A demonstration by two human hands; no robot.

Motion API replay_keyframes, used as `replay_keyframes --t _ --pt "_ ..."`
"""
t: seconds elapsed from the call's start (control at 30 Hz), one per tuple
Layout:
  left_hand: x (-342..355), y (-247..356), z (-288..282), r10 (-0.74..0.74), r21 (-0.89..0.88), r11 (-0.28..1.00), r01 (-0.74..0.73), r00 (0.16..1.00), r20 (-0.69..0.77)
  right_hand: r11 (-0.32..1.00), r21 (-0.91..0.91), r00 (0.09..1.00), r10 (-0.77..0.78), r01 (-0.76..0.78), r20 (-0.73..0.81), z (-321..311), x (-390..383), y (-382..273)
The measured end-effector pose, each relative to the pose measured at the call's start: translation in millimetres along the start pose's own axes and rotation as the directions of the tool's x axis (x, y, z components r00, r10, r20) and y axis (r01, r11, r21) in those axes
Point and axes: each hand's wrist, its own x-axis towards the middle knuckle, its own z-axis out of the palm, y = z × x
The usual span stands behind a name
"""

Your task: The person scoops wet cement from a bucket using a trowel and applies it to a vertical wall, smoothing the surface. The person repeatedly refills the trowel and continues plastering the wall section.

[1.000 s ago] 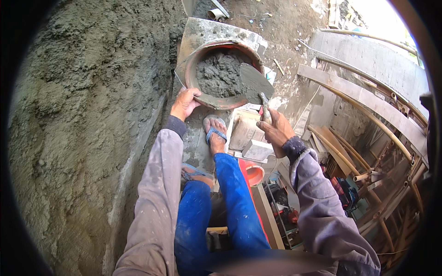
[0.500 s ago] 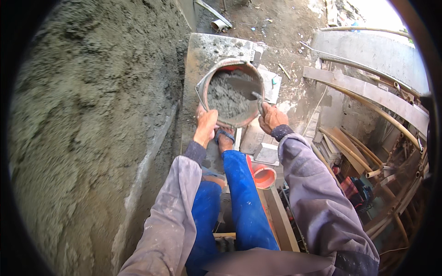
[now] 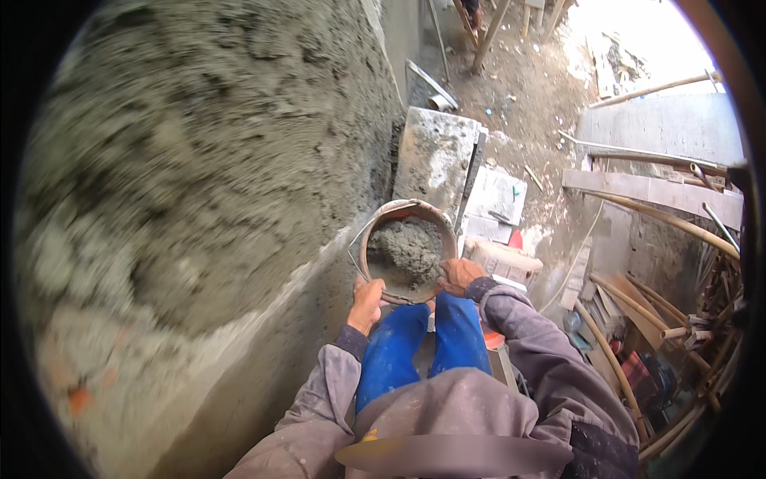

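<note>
A round bucket (image 3: 452, 231) with a mortar-caked rim is held just in front of my knees. Grey wet mortar (image 3: 407, 246) is heaped inside it. My left hand (image 3: 367, 303) is closed on the bucket's near left rim, beside the wire handle (image 3: 353, 247). At the near right rim my right hand (image 3: 460, 275) is closed, its fingers over the inside edge. The trowel seen in it earlier is hardly visible, its blade apparently hidden by mortar. Close on my left rises a wall (image 3: 223, 152) covered with rough wet mortar.
A mortar-splashed board (image 3: 431, 156) lies ahead, beside a white sheet (image 3: 495, 195) and a filled sack (image 3: 504, 263). Bamboo poles (image 3: 670, 215) and stacked planks (image 3: 618, 315) crowd the right side. Wooden legs (image 3: 491, 36) stand on the dirt farther off.
The bucket has come nearer my body, with both hands on it. The trowel blade over the mortar no longer shows. My view has turned toward the wall, showing more of its lower part.
</note>
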Motion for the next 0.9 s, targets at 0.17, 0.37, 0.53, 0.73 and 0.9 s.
replay_keyframes --t 0.17,0.37,0.53,0.73,0.9 --pt "-71 1 -52 -0.062 -0.112 0.992 0.064 0.998 0.017 0.997 -0.069 0.995 0.023 -0.03 -0.1 9 -77 -62" --pt "-135 -5 -87 -0.065 -0.216 0.974 0.07 0.997 0.029 0.965 0.23 0.982 -0.089 0.127 -0.168 53 -131 -109" --pt "-166 -16 -110 -0.035 -0.256 0.966 0.048 0.998 0.057 0.754 0.656 0.999 -0.006 0.035 -0.045 48 -179 -155" --pt "-210 -37 -145 -0.025 -0.275 0.961 0.029 1.0 0.018 0.365 0.895 0.953 0.06 0.255 -0.296 -15 -250 -218" --pt "-246 -62 -178 0.015 -0.373 0.928 0.015 0.997 0.077 0.293 0.748 0.724 0.208 0.596 -0.658 -27 -226 -238"
